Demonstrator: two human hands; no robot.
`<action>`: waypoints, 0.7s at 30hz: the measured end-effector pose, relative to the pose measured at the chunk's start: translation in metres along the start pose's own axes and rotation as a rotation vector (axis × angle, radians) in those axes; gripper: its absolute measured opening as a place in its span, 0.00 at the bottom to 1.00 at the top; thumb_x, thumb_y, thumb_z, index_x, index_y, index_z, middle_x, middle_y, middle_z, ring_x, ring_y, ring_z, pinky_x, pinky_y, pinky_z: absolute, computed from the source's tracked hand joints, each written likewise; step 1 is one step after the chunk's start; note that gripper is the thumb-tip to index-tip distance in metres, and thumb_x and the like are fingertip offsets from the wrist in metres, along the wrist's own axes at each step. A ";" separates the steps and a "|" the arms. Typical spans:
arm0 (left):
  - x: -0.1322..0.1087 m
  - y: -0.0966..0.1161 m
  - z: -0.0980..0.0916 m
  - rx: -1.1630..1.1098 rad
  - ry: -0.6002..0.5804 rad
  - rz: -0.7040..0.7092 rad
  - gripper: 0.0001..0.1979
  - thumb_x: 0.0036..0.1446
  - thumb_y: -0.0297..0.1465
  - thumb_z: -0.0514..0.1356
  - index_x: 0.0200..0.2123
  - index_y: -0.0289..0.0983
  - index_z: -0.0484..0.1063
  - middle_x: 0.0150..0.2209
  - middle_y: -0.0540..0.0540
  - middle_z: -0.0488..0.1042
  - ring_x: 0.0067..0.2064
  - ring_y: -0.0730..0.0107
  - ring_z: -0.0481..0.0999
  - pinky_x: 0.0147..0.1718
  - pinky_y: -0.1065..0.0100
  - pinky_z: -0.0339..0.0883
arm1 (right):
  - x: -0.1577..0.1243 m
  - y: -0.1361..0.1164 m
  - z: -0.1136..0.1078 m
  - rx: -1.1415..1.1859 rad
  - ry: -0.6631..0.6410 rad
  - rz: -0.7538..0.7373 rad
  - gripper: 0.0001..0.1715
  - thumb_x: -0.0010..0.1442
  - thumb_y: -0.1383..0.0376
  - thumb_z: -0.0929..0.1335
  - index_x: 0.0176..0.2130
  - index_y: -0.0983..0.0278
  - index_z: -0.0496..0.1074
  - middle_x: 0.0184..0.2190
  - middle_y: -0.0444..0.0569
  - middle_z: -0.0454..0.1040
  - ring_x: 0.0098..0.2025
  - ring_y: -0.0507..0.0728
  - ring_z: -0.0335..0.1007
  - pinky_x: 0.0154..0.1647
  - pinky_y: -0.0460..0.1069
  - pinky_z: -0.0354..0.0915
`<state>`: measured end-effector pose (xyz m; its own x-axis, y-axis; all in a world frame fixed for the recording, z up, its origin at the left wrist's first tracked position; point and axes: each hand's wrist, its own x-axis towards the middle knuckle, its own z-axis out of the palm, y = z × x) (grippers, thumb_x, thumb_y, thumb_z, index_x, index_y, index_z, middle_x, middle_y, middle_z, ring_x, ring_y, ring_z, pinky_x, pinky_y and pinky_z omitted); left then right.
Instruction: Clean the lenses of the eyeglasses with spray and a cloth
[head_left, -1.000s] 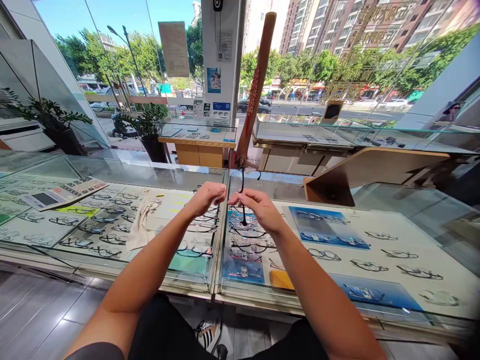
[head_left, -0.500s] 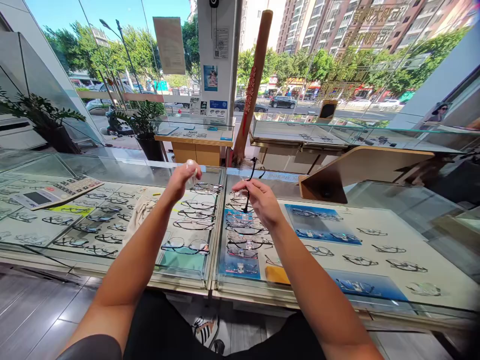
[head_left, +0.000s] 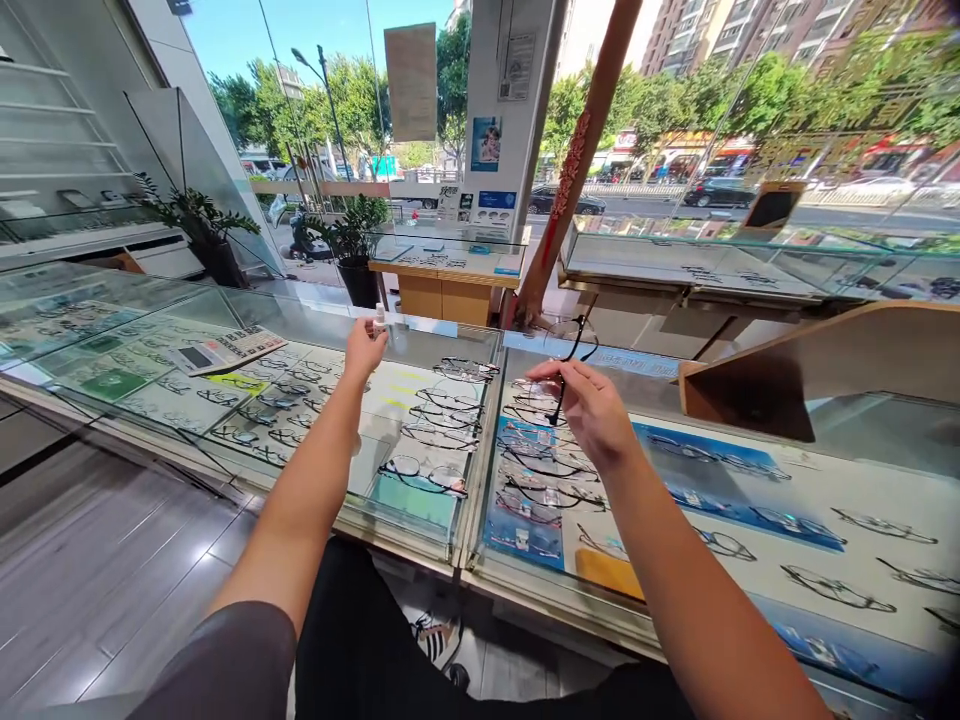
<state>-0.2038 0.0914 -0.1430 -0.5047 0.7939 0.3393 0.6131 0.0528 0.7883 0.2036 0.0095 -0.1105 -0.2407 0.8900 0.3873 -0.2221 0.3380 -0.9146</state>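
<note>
Optical shop, ground floor, tall street windows ahead with cars and trees beyond. A glass display counter (head_left: 300,320) runs across the foreground, rows of spectacle frames (head_left: 442,430) laid out under the glass on pale boards, with blue printed cards (head_left: 521,540) among them and a yellow-orange card (head_left: 607,575) near the front edge. A calculator (head_left: 217,350) lies toward the left of the counter. Beyond stand a wooden display table (head_left: 442,295) with a glass top and a potted plant (head_left: 352,235); a slanted wooden stand (head_left: 750,375) rises at right. Left hand (head_left: 365,350) raised above the counter, fingers curled narrowly around a small white bottle (head_left: 379,320), its top showing above them; contents and label too small to read. Right hand (head_left: 589,410) raised above the counter's right half, well apart from the left, fingers extended and pinched narrowly on black-framed glasses (head_left: 562,385). Glasses held up in the air, not touching the glass, one dark temple rising above the hand and a clear lens just beside the fingertips. Exact grip point partly hidden by the fingers.
</note>
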 end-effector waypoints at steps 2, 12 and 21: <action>0.000 -0.005 0.000 0.038 0.003 -0.030 0.14 0.64 0.29 0.63 0.52 0.39 0.70 0.57 0.38 0.82 0.57 0.59 0.81 0.60 0.62 0.69 | 0.000 0.001 -0.001 -0.003 -0.001 -0.004 0.17 0.67 0.47 0.74 0.38 0.56 0.85 0.43 0.51 0.85 0.52 0.63 0.77 0.60 0.58 0.70; 0.001 -0.016 -0.007 0.160 0.014 -0.180 0.13 0.60 0.29 0.68 0.45 0.42 0.70 0.56 0.38 0.83 0.61 0.47 0.80 0.57 0.55 0.68 | 0.002 0.003 -0.002 -0.017 0.002 0.007 0.18 0.67 0.47 0.73 0.38 0.56 0.85 0.43 0.51 0.85 0.50 0.62 0.77 0.58 0.57 0.70; 0.001 -0.017 -0.013 0.172 -0.023 -0.231 0.16 0.57 0.30 0.71 0.45 0.41 0.70 0.56 0.35 0.83 0.59 0.44 0.80 0.53 0.53 0.69 | 0.000 -0.002 0.000 -0.014 0.001 0.008 0.17 0.66 0.48 0.74 0.37 0.56 0.85 0.42 0.51 0.85 0.50 0.62 0.77 0.56 0.57 0.71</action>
<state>-0.2230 0.0829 -0.1496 -0.6306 0.7620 0.1474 0.5784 0.3348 0.7439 0.2039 0.0088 -0.1090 -0.2414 0.8929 0.3800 -0.2074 0.3351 -0.9191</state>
